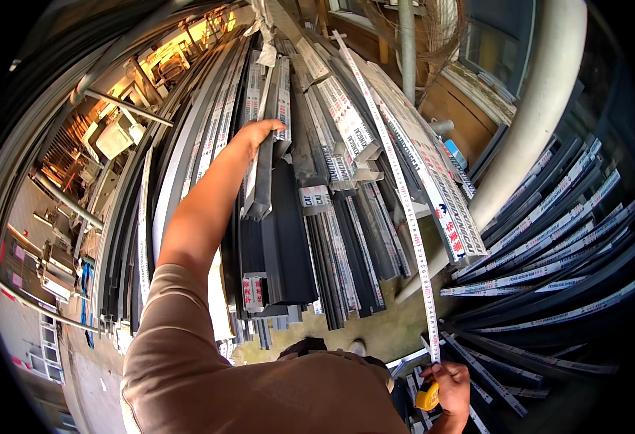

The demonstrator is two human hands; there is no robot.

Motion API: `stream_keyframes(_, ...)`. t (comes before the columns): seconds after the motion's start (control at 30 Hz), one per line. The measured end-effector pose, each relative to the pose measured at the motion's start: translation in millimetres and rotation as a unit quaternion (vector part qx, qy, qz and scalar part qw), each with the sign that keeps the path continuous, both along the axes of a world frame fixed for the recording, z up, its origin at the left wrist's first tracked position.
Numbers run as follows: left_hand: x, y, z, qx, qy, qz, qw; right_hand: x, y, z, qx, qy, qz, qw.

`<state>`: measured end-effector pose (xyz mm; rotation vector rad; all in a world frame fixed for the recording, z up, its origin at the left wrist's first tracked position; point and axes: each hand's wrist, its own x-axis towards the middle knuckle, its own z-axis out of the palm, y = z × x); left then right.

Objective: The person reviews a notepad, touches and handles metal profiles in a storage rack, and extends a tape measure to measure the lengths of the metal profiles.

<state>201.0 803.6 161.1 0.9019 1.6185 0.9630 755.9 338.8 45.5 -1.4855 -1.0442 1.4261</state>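
Observation:
My left hand reaches forward over a stack of long metal profiles. Its fingers curl round the top of a grey profile, whose cut end points toward me. Low at the right, my right hand is closed on a yellow tape measure. From its case the white tape blade is drawn out, running far forward along the right side of the stack. Beside the blade lies a wide profile wrapped in printed white film. A black profile sits just below the grey one.
Many dark film-striped profiles fan out on the right, beyond a thick pale pipe. A thinner grey post stands at the back. More long profiles lie to the left, next to metal rails. A white ladder shows at lower left.

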Motion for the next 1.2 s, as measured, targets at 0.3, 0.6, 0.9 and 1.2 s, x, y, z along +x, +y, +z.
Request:
stream_keyframes(0.3,11,15,-6,0.058,0.169,0.081,0.981,-8,3,17,-0.022,-0.01,0.002,1.0)
stream_keyframes(0.6,12,13,-1,0.042,0.163,0.029,0.985,-24,-17,48,-0.071,-0.069,-0.007,0.995)
stream_keyframes(0.9,8,17,-10,0.032,0.168,0.015,0.985,-54,-21,97,-0.062,-0.104,-0.025,0.992)
stream_keyframes(1.2,3,14,-9,0.03,0.098,-0.026,0.994,-90,-39,109,-0.056,-0.12,-0.012,0.991)
